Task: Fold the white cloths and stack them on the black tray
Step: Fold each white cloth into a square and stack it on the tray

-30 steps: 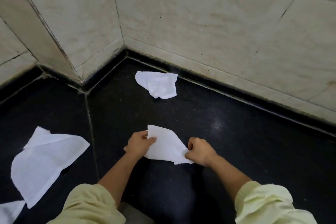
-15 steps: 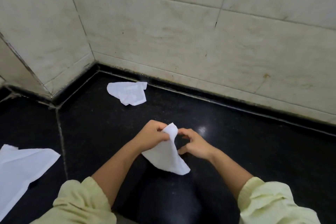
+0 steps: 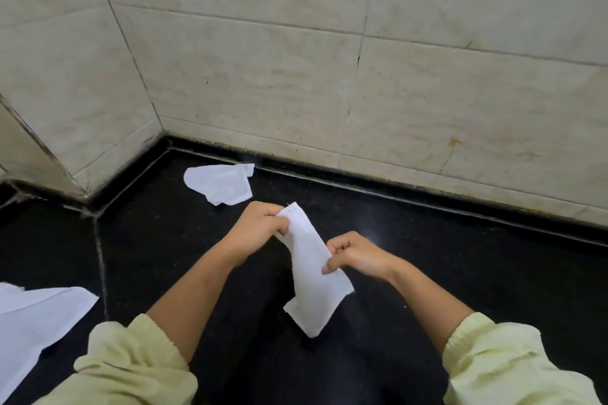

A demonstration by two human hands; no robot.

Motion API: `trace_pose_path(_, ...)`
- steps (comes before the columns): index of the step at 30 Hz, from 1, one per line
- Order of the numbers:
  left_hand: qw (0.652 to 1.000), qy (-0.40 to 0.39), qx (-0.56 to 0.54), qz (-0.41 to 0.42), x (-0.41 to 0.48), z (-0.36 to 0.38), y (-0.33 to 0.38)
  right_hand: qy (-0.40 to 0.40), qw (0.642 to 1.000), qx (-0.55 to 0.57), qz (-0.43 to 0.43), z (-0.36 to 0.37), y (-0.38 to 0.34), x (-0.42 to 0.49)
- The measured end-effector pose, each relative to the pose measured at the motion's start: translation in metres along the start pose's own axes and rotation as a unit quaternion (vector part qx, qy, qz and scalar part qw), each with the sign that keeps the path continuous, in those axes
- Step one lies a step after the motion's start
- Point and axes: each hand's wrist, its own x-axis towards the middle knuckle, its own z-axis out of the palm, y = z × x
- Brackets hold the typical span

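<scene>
A small white cloth (image 3: 312,279) hangs folded and lifted off the black floor between my hands. My left hand (image 3: 256,227) pinches its top corner. My right hand (image 3: 353,255) pinches its right edge lower down, thumb and fingers curled on the fabric. A second white cloth (image 3: 220,184) lies crumpled on the floor near the back wall. A third, larger white cloth (image 3: 36,322) lies spread at the left edge, partly out of view. No black tray is in sight.
The shiny black floor (image 3: 460,273) meets tiled cream walls (image 3: 329,76) at a corner on the left. A grout seam (image 3: 100,256) runs across the floor beside the large cloth. My pale yellow sleeves fill the bottom corners.
The cloth went from lying flat on the floor to being lifted. My left hand raised its top corner; my right hand let go and regripped the side edge. The view panned right.
</scene>
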Motion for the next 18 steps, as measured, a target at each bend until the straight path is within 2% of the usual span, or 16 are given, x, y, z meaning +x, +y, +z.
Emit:
trace_pose_path(4,0.996,0.056,-0.064,-0.028,0.004,0.002,0.000,0.012,1.000,0.017,0.020,-0.021,0.002,-0.005)
trace_pose_path(7,0.992,0.080,-0.086,-0.053,0.011,0.001,0.001,0.020,0.999,-0.027,0.037,-0.037,0.003,-0.006)
trace_pose_path(13,0.985,0.118,-0.095,-0.086,0.033,-0.002,-0.003,0.112,0.990,-0.062,0.051,-0.069,0.005,-0.001)
trace_pose_path(18,0.982,0.131,-0.122,-0.053,0.051,-0.005,0.005,0.204,0.974,-0.098,0.006,-0.095,-0.012,-0.007)
